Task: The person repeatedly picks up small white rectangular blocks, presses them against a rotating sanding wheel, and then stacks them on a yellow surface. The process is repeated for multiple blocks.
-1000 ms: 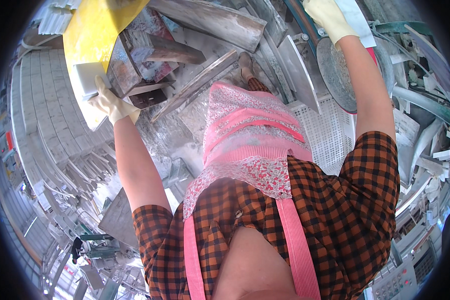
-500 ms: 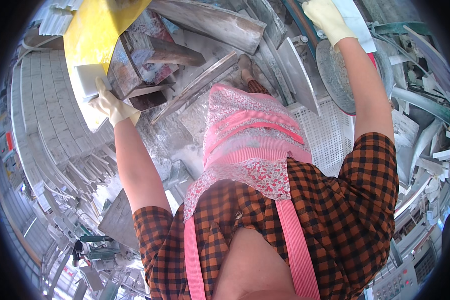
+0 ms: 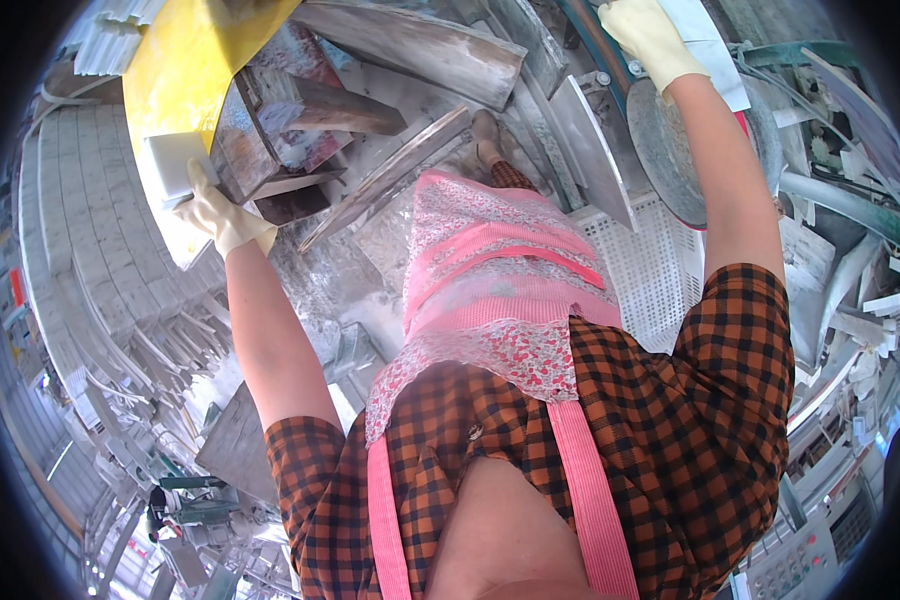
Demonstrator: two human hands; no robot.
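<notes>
My left hand (image 3: 215,212), in a cream rubber glove, is closed on a small white block (image 3: 173,163). The thumb lies along its near right side, and the other fingers are mostly hidden. The block is over a yellow sheet-like surface (image 3: 185,90), whose lower part looks white and worn. My right hand (image 3: 652,42), gloved alike, reaches to the top edge of the view with its fingers curled. A pale flat panel (image 3: 712,55) lies just right of it, and a bluish rail (image 3: 602,45) runs to its left. What those fingers hold, if anything, is hidden.
A round grey dusty disc (image 3: 660,150) is below my right hand. Worn boards (image 3: 385,180) lean between my arms, near a shoe (image 3: 486,135). Long stacked grey strips (image 3: 80,190) fill the left. A perforated white crate (image 3: 645,260) is by my right side.
The whole view has shifted slightly left. Both hands stay in almost the same places, the left still on the white block and the right still beside the pale panel.
</notes>
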